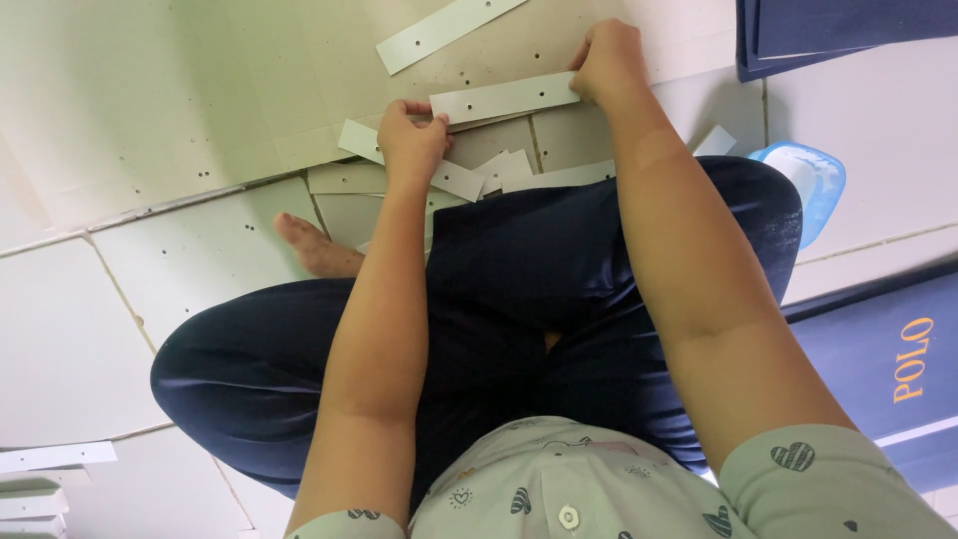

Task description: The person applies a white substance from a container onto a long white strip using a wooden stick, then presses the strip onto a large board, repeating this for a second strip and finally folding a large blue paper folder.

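Observation:
I sit cross-legged on a tiled floor in dark trousers. My left hand [411, 140] and my right hand [605, 62] hold the two ends of a grey cardboard strip [504, 97] with small punched holes, just above a large pale cardboard sheet [180, 90]. Under the strip lie several more grey strips [461, 180] in a loose pile by my knees. Another long strip [444, 32] rests on the sheet farther away.
A blue plastic container [813, 180] sits by my right knee. Dark blue flat boxes lie at the top right [838, 30] and at the right edge [888, 359]. A stack of strips [45, 474] lies at the lower left. My bare foot [314, 248] shows.

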